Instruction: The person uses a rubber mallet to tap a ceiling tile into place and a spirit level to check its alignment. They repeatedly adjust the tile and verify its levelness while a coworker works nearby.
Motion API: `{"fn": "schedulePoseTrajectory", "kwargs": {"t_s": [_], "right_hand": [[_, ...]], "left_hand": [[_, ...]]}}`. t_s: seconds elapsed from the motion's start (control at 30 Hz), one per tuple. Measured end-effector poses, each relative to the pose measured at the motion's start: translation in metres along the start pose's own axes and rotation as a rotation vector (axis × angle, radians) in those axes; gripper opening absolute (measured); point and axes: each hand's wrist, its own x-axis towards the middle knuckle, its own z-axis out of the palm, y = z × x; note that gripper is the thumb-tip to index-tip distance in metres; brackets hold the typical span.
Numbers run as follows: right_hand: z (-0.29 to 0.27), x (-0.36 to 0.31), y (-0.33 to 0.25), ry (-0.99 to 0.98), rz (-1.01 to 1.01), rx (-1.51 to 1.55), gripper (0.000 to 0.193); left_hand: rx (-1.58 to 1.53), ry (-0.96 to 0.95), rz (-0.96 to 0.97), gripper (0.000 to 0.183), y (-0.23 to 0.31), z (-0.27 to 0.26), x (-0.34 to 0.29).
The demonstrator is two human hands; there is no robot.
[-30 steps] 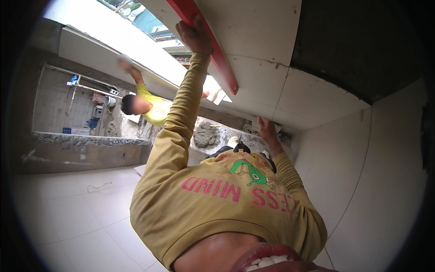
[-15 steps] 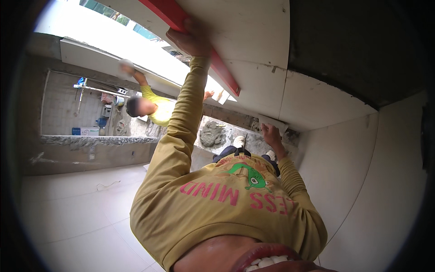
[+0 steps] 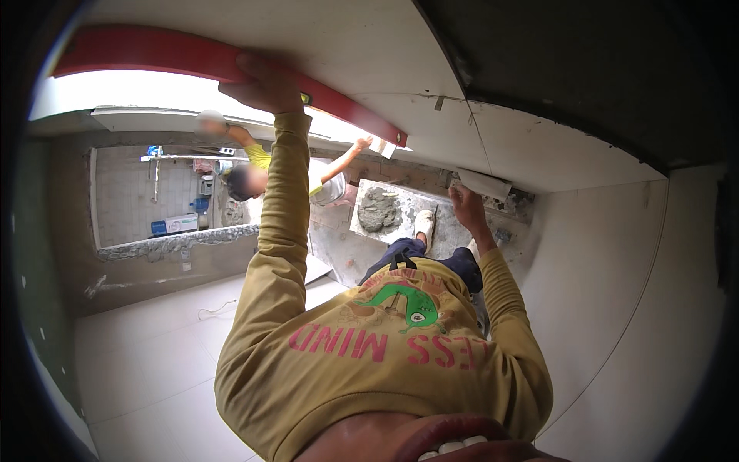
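Note:
A long red spirit level (image 3: 346,108) lies along the edge of the white wall tiles (image 3: 400,54), beside the bright opening. My left hand (image 3: 265,83), at the end of a raised arm, is closed round it near its middle, and a yellow-green vial shows just past the hand. Lower down on the right, my right hand (image 3: 468,206) is closed at the edge of a flat pale piece (image 3: 485,185). The hand hides part of that piece, so its kind is unclear. Below it, a mound of grey mortar (image 3: 379,209) rests on a pale board (image 3: 362,189).
A co-worker in a yellow top (image 3: 260,158) stands at the left beyond the mortar, one hand (image 3: 362,144) near the level's end. A rough-edged wall opening (image 3: 177,235) shows a blue bottle and boxes behind. Large tiled surfaces (image 3: 608,254) flank me; a dark unlined area is at upper right.
The red level appears more nearly level across the view, its near-hand part lower and farther left. My left hand stays on it. The whole view has shifted, and the co-worker's reaching arm shows more.

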Motion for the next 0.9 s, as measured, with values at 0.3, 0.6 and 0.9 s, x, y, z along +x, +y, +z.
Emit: {"fn": "schedulePoseTrajectory", "kwargs": {"t_s": [0.3,0.6,0.9], "right_hand": [[0.003,-0.012,0.040,-0.058,0.276,0.105,0.044],[0.000,-0.011,0.067,-0.059,0.289,0.112,0.047],[-0.002,0.001,0.058,-0.096,0.238,0.079,0.043]], "left_hand": [[0.122,0.063,-0.001,0.054,0.007,0.003,-0.004],[0.233,0.045,0.023,0.053,0.017,0.004,-0.008],[0.222,0.061,-0.025,0.053,0.011,0.001,-0.002]]}}
